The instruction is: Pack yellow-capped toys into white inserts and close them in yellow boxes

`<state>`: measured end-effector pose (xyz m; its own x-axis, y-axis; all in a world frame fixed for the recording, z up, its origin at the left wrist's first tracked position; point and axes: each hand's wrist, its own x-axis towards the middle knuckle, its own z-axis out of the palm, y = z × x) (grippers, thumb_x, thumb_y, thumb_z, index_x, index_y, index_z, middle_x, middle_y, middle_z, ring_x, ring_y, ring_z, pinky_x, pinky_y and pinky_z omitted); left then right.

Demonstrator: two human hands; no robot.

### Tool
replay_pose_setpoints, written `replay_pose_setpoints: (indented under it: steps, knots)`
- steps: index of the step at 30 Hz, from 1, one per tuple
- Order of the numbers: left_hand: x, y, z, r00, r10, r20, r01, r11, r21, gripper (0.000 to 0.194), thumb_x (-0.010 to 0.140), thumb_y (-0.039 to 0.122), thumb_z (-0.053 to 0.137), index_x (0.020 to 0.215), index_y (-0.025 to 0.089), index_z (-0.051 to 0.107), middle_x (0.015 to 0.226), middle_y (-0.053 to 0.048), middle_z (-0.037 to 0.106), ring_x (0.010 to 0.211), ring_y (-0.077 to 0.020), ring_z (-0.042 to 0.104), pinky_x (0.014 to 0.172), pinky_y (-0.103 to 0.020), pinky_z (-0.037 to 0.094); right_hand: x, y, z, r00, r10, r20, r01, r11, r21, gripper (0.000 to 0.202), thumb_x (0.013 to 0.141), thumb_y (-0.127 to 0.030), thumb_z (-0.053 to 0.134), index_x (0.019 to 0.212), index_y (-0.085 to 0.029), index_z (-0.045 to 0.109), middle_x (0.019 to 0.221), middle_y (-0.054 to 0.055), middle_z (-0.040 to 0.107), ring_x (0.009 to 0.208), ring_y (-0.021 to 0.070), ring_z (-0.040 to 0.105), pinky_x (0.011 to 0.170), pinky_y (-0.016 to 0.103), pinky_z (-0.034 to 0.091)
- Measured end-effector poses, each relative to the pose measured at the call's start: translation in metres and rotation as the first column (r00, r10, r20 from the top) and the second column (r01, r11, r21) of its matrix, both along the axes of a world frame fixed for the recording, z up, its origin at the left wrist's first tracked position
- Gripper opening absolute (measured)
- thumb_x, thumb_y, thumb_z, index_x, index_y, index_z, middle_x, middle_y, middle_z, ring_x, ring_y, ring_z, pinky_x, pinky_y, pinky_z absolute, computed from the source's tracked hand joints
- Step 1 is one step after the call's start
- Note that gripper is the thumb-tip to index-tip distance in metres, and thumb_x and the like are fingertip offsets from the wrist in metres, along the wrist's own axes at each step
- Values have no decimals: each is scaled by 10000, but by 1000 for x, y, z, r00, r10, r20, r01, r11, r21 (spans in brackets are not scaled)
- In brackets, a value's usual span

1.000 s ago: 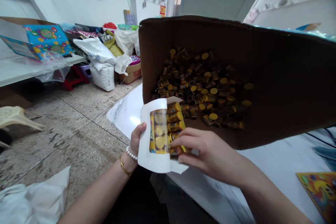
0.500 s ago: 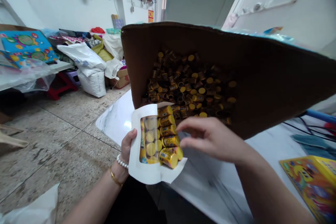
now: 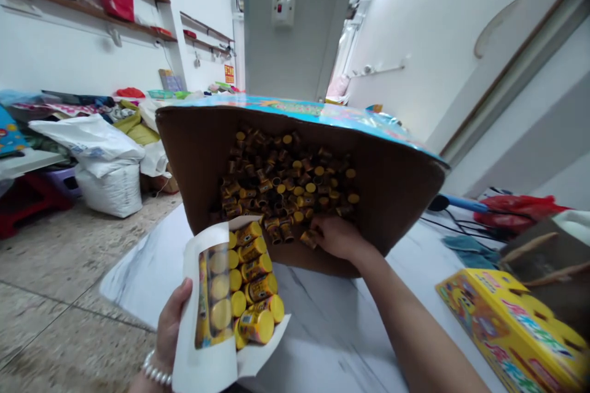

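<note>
My left hand (image 3: 171,325) is closed on the left side of a white windowed box (image 3: 203,307), tilted with its side flaps open. Rows of small yellow tubs (image 3: 256,267) lie inside it, some showing through the clear window. Inside the large cardboard carton (image 3: 378,196), my right hand (image 3: 336,234) has its fingers closed round one small yellow tub (image 3: 308,239), near the carton's lower edge. Behind it lies a heap of similar tubs (image 3: 295,178), many in shadow. The fingertips of my right hand are partly hidden.
The carton lies on its side on a white marbled table (image 3: 313,325). A yellow printed box (image 3: 520,325) stands at the right, near a blue cloth (image 3: 470,252) and dark cables. White sacks (image 3: 108,178) stand on the floor at left.
My right hand has moved from beside the windowed box into the carton and closed on a tub. The view has turned right and up; the windowed box now sits lower left.
</note>
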<state>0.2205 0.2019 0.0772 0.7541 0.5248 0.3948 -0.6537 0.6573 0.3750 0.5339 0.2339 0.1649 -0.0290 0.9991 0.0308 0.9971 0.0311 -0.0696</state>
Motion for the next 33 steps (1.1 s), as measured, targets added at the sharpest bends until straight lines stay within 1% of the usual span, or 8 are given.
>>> replay_pose_setpoints:
  steps: [7, 11, 18, 20, 22, 26, 28, 33]
  knots:
    - [2, -2, 4, 1000, 14, -14, -14, 999, 32, 539, 1008, 396, 247, 1130, 222, 742, 1135, -94, 750, 1218, -285, 621, 1120, -486, 411, -29, 1, -3, 986, 19, 167, -8, 998, -63, 360, 884, -144, 490, 1192, -206, 665, 1307, 135, 629, 979, 281, 694, 765, 361, 530]
    - [3, -2, 0, 992, 122, -23, -122, 993, 9, 496, 999, 385, 288, 1247, 198, 675, 1253, -93, 706, 1246, -293, 601, 1127, -483, 404, -38, 1, -12, 972, -7, 233, 35, 992, -117, 431, 843, -61, 471, 1231, -141, 640, 1414, 235, 513, 979, 329, 706, 741, 409, 554]
    - [1, -2, -10, 943, 304, -136, -319, 942, -103, 476, 947, 447, 434, 1295, 186, 627, 1304, -97, 678, 1218, -304, 623, 1119, -480, 416, -23, -1, -5, 981, -77, 177, 103, 984, -146, 370, 829, -59, 496, 1174, -61, 629, 994, 239, 713, 910, 360, 712, 698, 402, 534]
    - [1, -2, -10, 937, 310, -161, -330, 937, -112, 468, 940, 444, 455, 1285, 183, 632, 1297, -100, 682, 1213, -306, 626, 1120, -482, 413, -26, -5, 4, 996, -47, 74, 50, 997, -50, 360, 846, -139, 543, 1200, -110, 599, 1013, 185, 720, 908, 309, 704, 714, 359, 518]
    - [2, -3, -10, 939, 302, -164, -321, 941, -108, 453, 942, 426, 456, 1269, 172, 641, 1287, -108, 687, 1216, -306, 625, 1123, -482, 408, -38, -13, 11, 975, 64, -211, -42, 993, 106, 303, 858, -269, 607, 1149, -186, 586, 940, 82, 721, 821, 224, 686, 679, 290, 492]
    - [3, -5, -5, 954, 267, -138, -282, 953, -107, 489, 954, 443, 421, 1303, 161, 616, 1277, -118, 691, 1234, -318, 609, 1135, -494, 390, -81, -35, 11, 634, 324, -702, -122, 939, 323, 285, 781, -413, 736, 884, -233, 540, 725, -45, 621, 611, 120, 558, 571, 229, 418]
    - [4, -5, -3, 959, 262, -112, -272, 958, -91, 490, 974, 421, 384, 1321, 155, 605, 1269, -114, 696, 1237, -315, 608, 1139, -493, 385, -99, -42, 7, 599, 381, -704, -212, 923, 320, 292, 747, -351, 781, 771, -220, 522, 734, -46, 599, 634, 109, 535, 603, 228, 414]
    - [5, -4, -4, 952, 275, -135, -290, 951, -105, 480, 974, 426, 399, 1302, 150, 615, 1325, -115, 661, 1237, -304, 610, 1115, -469, 423, -100, -53, 17, 733, 420, -535, -340, 907, 248, 251, 798, -332, 746, 692, -193, 565, 818, -9, 580, 690, 115, 519, 629, 243, 403]
